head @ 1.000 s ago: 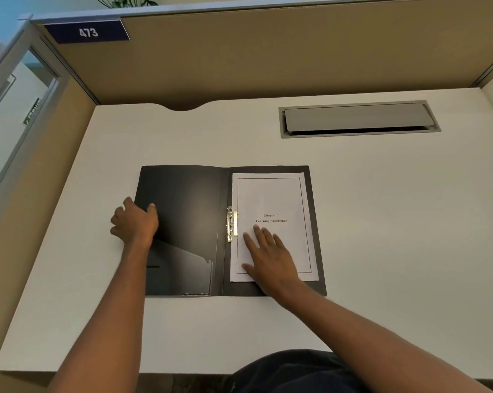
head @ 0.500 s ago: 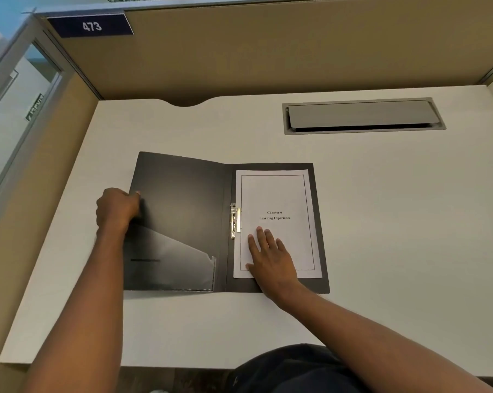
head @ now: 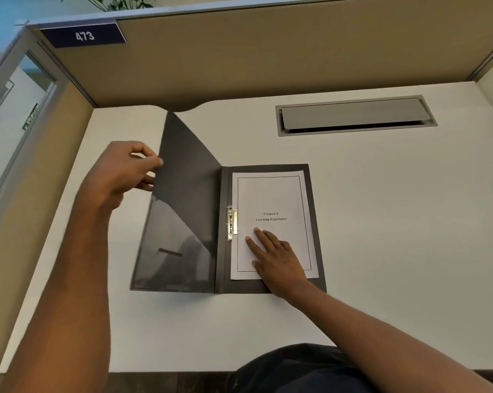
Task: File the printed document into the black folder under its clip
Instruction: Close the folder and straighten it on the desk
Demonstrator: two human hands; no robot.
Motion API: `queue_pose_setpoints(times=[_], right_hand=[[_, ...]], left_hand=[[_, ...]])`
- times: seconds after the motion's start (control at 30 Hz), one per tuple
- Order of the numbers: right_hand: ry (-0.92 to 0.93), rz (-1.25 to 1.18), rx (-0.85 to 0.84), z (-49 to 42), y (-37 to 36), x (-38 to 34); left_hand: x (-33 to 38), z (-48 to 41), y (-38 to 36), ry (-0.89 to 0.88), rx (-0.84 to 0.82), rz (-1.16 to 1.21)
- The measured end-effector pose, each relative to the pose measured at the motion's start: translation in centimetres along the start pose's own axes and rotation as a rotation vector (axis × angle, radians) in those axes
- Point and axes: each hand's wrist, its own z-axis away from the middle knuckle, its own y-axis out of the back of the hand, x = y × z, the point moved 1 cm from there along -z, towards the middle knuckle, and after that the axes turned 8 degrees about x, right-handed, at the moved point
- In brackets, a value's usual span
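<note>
The right hand [head: 276, 259] is laid flat, fingers spread, on the lower part of the printed document [head: 271, 199], which lies on the right half of the black folder [head: 188, 222], its left edge tucked under the metal clip [head: 232, 222]. The folder's left cover is pinched at its outer edge by the left hand [head: 123, 171] and raised off the white desk [head: 395, 222]. Beyond, a grey cable hatch [head: 356, 114] is set into the desk.
</note>
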Motion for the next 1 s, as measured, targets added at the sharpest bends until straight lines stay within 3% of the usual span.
queue_pose_setpoints(times=[0.1,0.2,0.33,0.43,0.7,0.83,1.0], right_hand=[[0.001,-0.073,-0.008,0.3,0.7,0.1],[-0.124,-0.397,0.025,0.1,3.3,-0.4],[-0.260,-0.914,0.281,-1.2,10.4,-1.6],[-0.265,-1.137,0.429,-2.0,15.5,-2.5],[-0.337,-0.967,0.547,-1.6,17.4,-1.3],[-0.447,-0.886,0.581,-0.9,16.7,1.2],[-0.580,-0.814,0.573,-0.2,14.3,4.7]], left_hand=[[3.3,2.0,-2.2,-0.026,-0.124,0.093],[5.3,3.4,-4.8,-0.005,-0.199,0.163],[7.1,5.0,-8.4,0.021,-0.256,0.221],[7.8,6.0,-10.7,0.057,-0.284,0.265],[7.8,7.6,-14.4,-0.066,-0.291,0.276],[6.0,8.5,-16.0,-0.300,-0.374,-0.022],[3.4,9.8,-19.9,-0.345,-0.472,-0.285]])
